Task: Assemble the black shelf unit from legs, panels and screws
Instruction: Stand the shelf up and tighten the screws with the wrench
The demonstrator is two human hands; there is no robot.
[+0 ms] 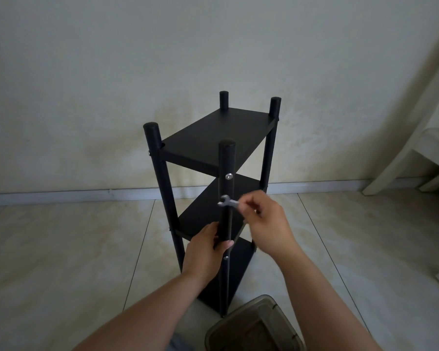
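Tightening is the step in hand: shelf unit (213,178) stands on the floor (74,249) near the wall, left hand (204,250) gripping its front leg (226,219), right hand (268,221) pinching a small wrench (227,201). Next, the wrench probably must meet a screw (229,176).

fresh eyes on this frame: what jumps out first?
The black shelf unit stands upright mid-frame on the tiled floor, against a pale wall. In front of it, the right hand pinches a small silver wrench at the near leg, which the left hand grips lower down.
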